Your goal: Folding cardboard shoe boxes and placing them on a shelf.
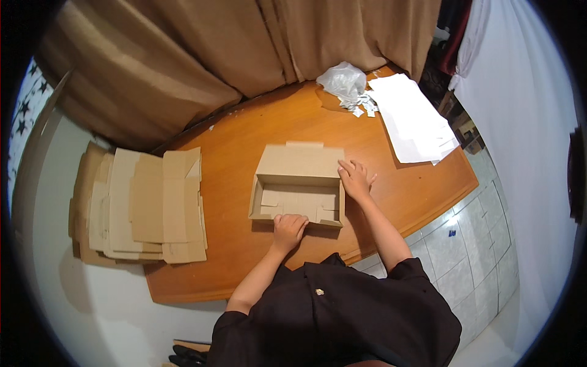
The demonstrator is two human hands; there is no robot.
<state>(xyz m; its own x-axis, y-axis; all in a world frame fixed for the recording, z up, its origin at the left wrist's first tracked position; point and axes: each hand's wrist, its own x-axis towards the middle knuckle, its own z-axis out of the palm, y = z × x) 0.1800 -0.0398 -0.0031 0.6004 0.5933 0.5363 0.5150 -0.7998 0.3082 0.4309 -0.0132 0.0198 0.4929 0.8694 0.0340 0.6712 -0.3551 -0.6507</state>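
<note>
Left hand [290, 230]: forearm reaching in over the surface's [229, 183] near edge, fingers curled over the near wall of the box [298, 194], grasping it. Right hand [356, 181]: arm stretched farther, fingers loosely bent against the box's right side by the raised lid [301, 161]; whether it grips, I cannot tell. The box sits mid-surface, ahead of the left hand, just left of the right.

Black short-sleeved top [367, 306] with one small ornament [320, 292] (gold-toned, its shape unclear)
</note>
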